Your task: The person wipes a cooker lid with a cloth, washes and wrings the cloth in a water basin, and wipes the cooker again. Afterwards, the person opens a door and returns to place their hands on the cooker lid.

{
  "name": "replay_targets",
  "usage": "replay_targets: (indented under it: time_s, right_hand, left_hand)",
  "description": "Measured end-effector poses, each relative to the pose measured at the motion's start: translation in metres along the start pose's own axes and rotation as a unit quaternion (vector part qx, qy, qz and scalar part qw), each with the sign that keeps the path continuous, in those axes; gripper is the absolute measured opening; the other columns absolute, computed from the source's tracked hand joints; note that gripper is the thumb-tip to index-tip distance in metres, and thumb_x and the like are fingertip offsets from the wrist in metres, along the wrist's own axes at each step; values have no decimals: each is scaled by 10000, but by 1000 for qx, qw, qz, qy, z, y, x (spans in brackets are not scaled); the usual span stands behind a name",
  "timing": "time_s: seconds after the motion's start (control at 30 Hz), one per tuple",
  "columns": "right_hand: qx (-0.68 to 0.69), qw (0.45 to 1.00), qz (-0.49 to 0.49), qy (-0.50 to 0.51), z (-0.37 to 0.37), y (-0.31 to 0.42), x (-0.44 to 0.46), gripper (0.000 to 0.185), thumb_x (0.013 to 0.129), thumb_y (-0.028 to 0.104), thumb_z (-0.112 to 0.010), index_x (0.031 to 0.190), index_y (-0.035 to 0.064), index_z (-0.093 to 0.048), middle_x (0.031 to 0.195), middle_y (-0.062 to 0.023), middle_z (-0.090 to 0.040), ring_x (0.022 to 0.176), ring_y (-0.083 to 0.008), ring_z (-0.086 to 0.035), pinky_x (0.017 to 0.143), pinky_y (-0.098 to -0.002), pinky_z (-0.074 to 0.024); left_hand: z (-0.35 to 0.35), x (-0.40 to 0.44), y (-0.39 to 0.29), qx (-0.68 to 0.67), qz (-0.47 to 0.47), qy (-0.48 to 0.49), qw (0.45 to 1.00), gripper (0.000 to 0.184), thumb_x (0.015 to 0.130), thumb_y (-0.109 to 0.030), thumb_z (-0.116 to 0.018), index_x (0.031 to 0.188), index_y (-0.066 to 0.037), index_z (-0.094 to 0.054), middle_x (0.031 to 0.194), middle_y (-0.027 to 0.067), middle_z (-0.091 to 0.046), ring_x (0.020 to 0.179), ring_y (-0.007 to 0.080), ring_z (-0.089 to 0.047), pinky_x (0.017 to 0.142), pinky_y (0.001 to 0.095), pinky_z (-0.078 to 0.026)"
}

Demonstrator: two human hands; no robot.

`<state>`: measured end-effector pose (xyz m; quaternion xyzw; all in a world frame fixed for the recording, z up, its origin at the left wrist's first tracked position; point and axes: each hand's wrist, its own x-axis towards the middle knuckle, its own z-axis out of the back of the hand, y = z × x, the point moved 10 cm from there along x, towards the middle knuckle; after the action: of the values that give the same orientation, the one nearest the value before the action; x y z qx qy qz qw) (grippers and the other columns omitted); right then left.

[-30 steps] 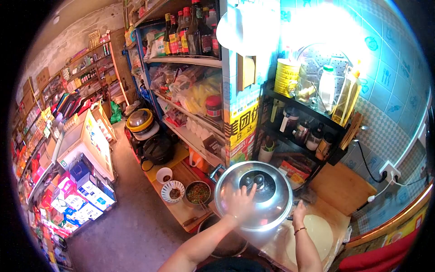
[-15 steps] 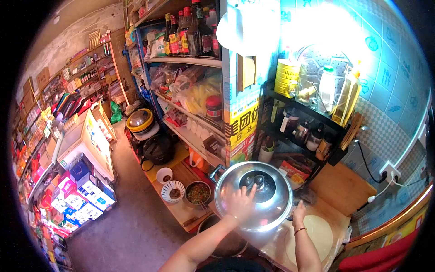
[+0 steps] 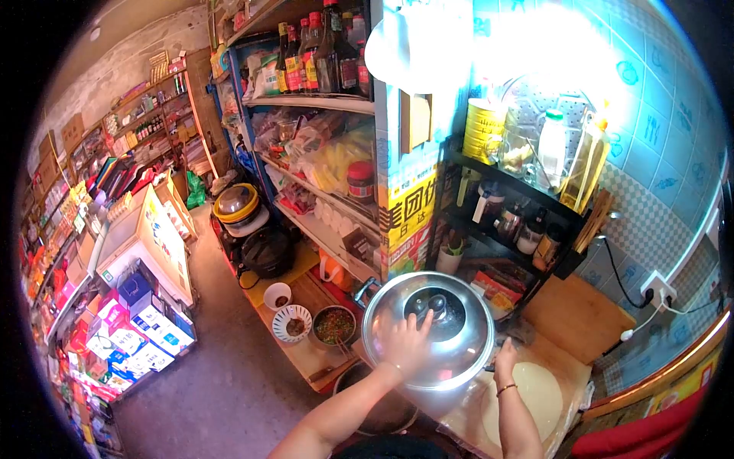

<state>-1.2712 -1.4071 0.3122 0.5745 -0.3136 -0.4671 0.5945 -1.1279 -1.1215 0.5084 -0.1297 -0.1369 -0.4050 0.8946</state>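
A round metal lid (image 3: 470,336) with a dark glass centre and a black knob (image 3: 436,303) covers a pan. My left hand (image 3: 407,344) lies on the lid with its fingers spread, the fingertips reaching the knob. At the lid's lower right, my right hand (image 3: 505,362) is closed around the pan's dark handle (image 3: 490,369). A second handle (image 3: 367,291) sticks out at the upper left. Below my right hand a flat round sheet of dough (image 3: 539,394) lies on a board; my forearm hides part of it.
Left of the pan, a bowl of chopped filling (image 3: 334,325), a striped bowl (image 3: 291,323) and a small white bowl (image 3: 277,296) stand on a wooden counter (image 3: 306,359). A dark pot (image 3: 375,409) sits below the lid. Black shelves (image 3: 505,191) hold bottles at the right.
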Motion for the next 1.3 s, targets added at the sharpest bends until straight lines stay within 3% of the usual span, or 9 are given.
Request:
replay_targets:
  time_s: [0.07, 0.13, 0.2, 0.4, 0.53, 0.67, 0.77, 0.83, 1.3]
  right_hand:
    - [-5, 1000, -9, -1, 0, -6, -1, 511, 953, 369, -366, 612, 13, -499, 465, -45, -463, 375, -144, -438, 366, -311, -346]
    - [-84, 987, 120, -70, 7, 11, 3, 509, 955, 367, -367, 610, 14, -495, 474, -47, -463, 385, -136, -431, 367, -314, -338]
    - [-16, 1000, 22, 5, 0, 9, -6, 504, 955, 360, -369, 624, 2, -499, 492, -55, -471, 404, -140, -442, 383, -326, -342]
    - [-54, 998, 23, 6, 2, -5, 3, 478, 952, 353, -380, 672, -14, -501, 537, -66, -492, 463, -165, -479, 454, -353, -379]
    - [-81, 997, 9, 5, 3, -5, 3, 503, 949, 368, -370, 685, -32, -522, 569, -129, -538, 504, -217, -528, 490, -365, -399]
    - [-30, 1000, -5, 7, 2, -8, 1, 520, 954, 376, -357, 625, 0, -501, 511, -89, -513, 433, -196, -485, 453, -352, -388]
    - [-8, 999, -24, 26, -2, -5, -4, 398, 947, 409, -395, 744, 72, -456, 506, -8, -428, 386, -104, -406, 363, -257, -334]
    - [-1, 999, -39, 23, -1, 7, -13, 430, 954, 388, -374, 712, 47, -473, 505, -21, -443, 400, -127, -428, 389, -280, -350]
    - [18, 998, -61, 27, -2, -6, -9, 386, 966, 360, -360, 752, 62, -482, 503, -2, -428, 371, -97, -395, 345, -259, -325]
  left_hand:
    - [-1, -3, -1, -13, -1, -2, 1000, 705, 743, -301, -642, 1359, -115, -354, 1118, 194, -479, 942, 312, -501, 771, 414, -426]
    - [-2, -3, -1, 19, -5, -7, 1000, 692, 750, -297, -634, 1358, -115, -357, 1108, 192, -479, 949, 313, -499, 784, 416, -422]
    - [4, -3, -2, -7, -4, -25, 1000, 658, 748, -237, -611, 1348, -115, -371, 1073, 183, -483, 925, 311, -503, 785, 425, -414]
    - [-10, 0, 3, 4, 4, -36, 999, 660, 712, -132, -548, 1286, 110, -329, 1118, 199, -485, 921, 316, -506, 820, 401, -412]
    - [-1, -1, 1, -41, -8, -27, 999, 586, 753, -115, -524, 1266, 114, -358, 1148, 217, -481, 964, 325, -502, 842, 408, -412]
    - [5, -3, 10, -128, -21, -25, 991, 444, 861, -209, -486, 1223, 47, -461, 1258, 244, -454, 1063, 368, -494, 923, 445, -372]
    - [5, -8, 14, -155, -32, -21, 987, 418, 863, -206, -488, 1203, 37, -488, 1266, 213, -462, 1087, 341, -488, 944, 445, -357]
    - [11, -13, 12, -170, -40, -35, 984, 393, 882, -202, -469, 1197, 32, -497, 1276, 200, -455, 1141, 340, -448, 1036, 502, -239]
    - [1, -18, 11, -149, -53, -20, 987, 494, 837, -130, -481, 1287, 56, -395, 1351, 198, -376, 1208, 322, -384, 1030, 409, -292]
